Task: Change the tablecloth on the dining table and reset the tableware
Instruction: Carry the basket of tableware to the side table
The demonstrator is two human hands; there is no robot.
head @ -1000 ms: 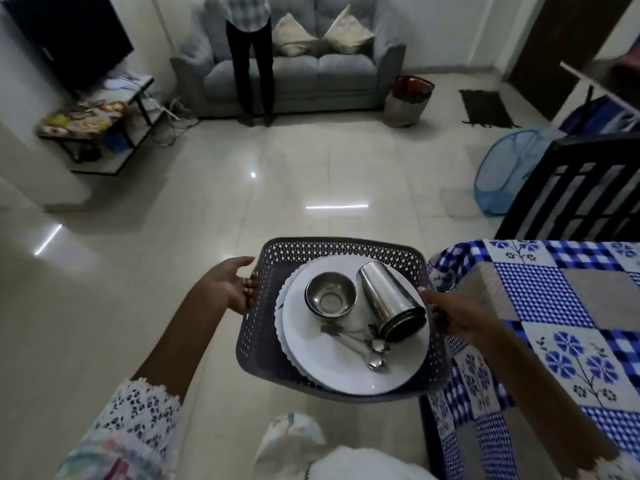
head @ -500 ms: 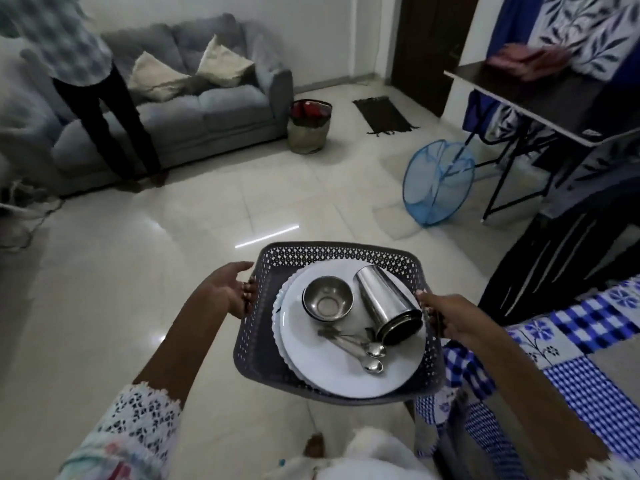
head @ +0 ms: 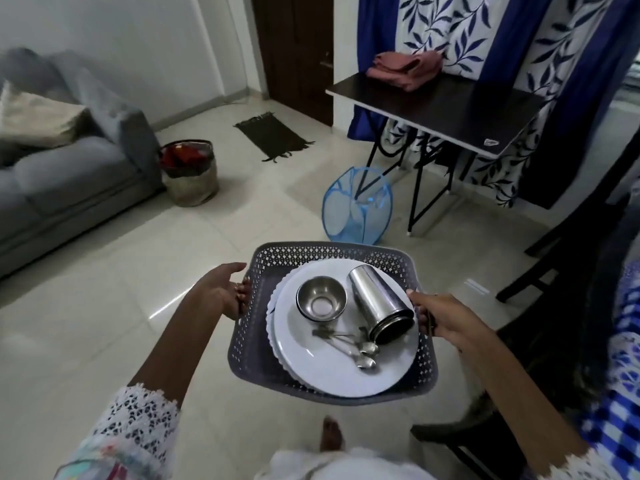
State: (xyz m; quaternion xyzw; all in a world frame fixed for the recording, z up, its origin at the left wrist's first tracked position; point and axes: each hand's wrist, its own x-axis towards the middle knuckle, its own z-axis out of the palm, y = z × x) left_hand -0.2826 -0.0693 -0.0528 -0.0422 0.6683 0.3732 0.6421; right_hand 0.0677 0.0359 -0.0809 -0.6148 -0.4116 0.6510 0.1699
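Head view: tray (head: 242, 344) of tableware (stacked plates (head: 346, 368)) clasped between both hands' grip.

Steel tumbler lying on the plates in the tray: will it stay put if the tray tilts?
Probably not. The steel tumbler lies on its side on the smooth white plate, so it may roll. It looks empty, so likely light. The spoons near its mouth might check it slightly; the tray wall should stop it.

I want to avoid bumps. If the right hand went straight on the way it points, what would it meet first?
Probably the steel tumbler, lying on the white plate just past the right hand gripping the grey basket's rim; depth is unclear.
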